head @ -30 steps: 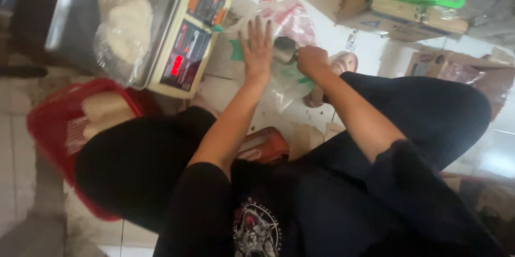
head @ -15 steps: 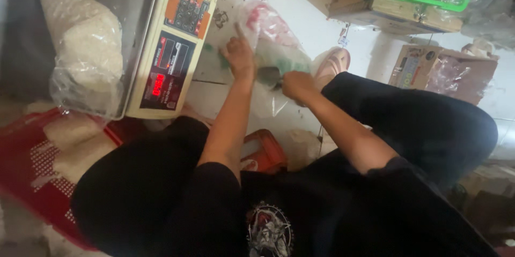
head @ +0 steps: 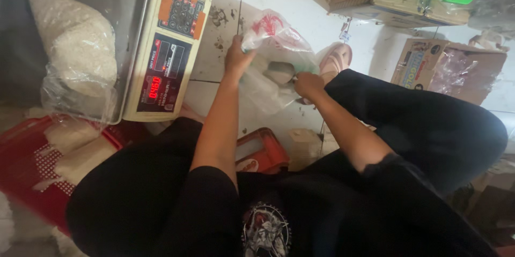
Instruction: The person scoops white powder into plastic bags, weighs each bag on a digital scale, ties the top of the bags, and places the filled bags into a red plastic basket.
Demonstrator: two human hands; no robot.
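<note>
Thin clear plastic bag with red print (head: 273, 48), crumpled, half open, a dull metal scoop (head: 281, 72) showing through it. Left hand (head: 237, 58) pinches the bag's left edge, fingers closed on the film. Right hand (head: 307, 84) closed around the bag's lower right, bag bunched between both hands above white tiled floor (head: 311, 10).

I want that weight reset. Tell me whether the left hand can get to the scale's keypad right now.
Probably not at once: the left hand grips the plastic bag. The scale lies close beside it with nothing between, so it would first have to release.
</note>
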